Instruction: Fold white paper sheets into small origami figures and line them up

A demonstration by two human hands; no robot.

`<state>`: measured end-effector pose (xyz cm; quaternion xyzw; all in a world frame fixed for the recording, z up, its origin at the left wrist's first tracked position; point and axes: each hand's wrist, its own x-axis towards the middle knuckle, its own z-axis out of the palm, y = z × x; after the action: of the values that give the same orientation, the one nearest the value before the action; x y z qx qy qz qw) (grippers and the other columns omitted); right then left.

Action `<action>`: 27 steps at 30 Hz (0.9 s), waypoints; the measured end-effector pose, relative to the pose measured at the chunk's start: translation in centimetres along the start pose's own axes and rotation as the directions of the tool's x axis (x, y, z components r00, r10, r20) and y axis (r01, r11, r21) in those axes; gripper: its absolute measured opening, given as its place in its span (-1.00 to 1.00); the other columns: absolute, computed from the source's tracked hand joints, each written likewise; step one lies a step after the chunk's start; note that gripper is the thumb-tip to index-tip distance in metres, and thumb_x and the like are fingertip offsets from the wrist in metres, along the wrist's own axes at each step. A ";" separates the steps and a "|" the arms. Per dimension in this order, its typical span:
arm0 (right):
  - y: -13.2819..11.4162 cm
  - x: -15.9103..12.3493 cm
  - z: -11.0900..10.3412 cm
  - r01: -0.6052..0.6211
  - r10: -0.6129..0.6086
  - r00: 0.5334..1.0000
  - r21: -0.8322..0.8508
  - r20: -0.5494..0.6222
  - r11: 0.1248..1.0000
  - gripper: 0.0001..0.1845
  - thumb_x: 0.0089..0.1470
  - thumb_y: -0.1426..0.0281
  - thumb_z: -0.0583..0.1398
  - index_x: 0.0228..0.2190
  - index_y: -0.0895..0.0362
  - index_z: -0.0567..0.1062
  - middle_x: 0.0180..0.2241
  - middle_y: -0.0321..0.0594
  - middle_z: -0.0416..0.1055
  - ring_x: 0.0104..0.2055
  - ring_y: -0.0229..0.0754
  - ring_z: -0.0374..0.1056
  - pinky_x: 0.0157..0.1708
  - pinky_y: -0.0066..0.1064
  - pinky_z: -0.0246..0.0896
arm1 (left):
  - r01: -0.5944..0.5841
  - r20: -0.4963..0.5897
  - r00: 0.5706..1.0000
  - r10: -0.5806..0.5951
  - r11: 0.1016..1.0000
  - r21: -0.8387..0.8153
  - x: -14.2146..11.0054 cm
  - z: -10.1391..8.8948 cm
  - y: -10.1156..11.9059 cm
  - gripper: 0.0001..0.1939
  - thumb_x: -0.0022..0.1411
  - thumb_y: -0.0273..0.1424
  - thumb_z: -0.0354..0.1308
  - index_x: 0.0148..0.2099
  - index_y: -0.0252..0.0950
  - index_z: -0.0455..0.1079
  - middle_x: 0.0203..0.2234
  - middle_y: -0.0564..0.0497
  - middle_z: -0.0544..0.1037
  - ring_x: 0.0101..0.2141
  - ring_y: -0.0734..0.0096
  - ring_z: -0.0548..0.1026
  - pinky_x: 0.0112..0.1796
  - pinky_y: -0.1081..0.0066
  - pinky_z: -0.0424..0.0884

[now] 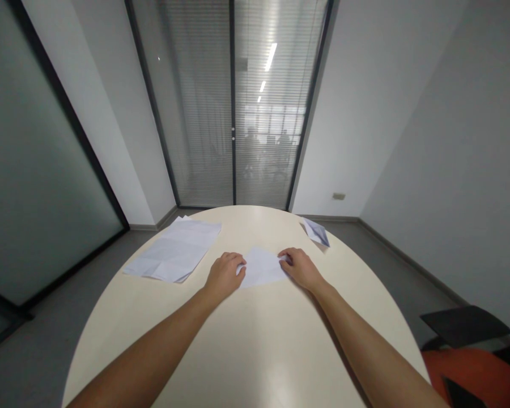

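A white sheet of paper, with slanting upper edges, lies on the pale table between my two hands. My left hand grips its left edge, fingers curled with the thumb below them. At the right edge, my right hand pinches the paper between thumb and fingers. Beyond my right hand stands a folded piece of white paper, partly raised off the table. To the left of my left hand lies a stack of white paper sheets, with creases near its front edge.
The round cream table has its far edge close to a glass partition with blinds. An orange chair with black armrests stands at the lower right. Grey walls rise on both sides.
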<state>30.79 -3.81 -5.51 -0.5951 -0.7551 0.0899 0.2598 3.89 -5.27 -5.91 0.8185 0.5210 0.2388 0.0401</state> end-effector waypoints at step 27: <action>-0.7 0.0 -0.3 0.049 -0.047 0.999 -0.105 0.023 0.993 -0.71 0.22 0.39 0.14 -0.12 0.12 0.63 -0.13 -0.13 0.56 -0.10 -0.13 0.45 -0.05 -0.42 0.22 | 0.175 -0.010 0.985 -0.175 0.982 0.068 0.3 -0.6 0.2 -0.90 0.28 -0.38 0.18 -0.16 -0.25 0.39 -0.22 -0.05 0.55 -0.09 0.17 0.42 -0.08 0.26 0.29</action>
<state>30.38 -4.09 -4.92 -0.5889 -0.7754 0.0497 0.2224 3.95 -5.23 -5.21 0.7699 0.5989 0.2180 0.0318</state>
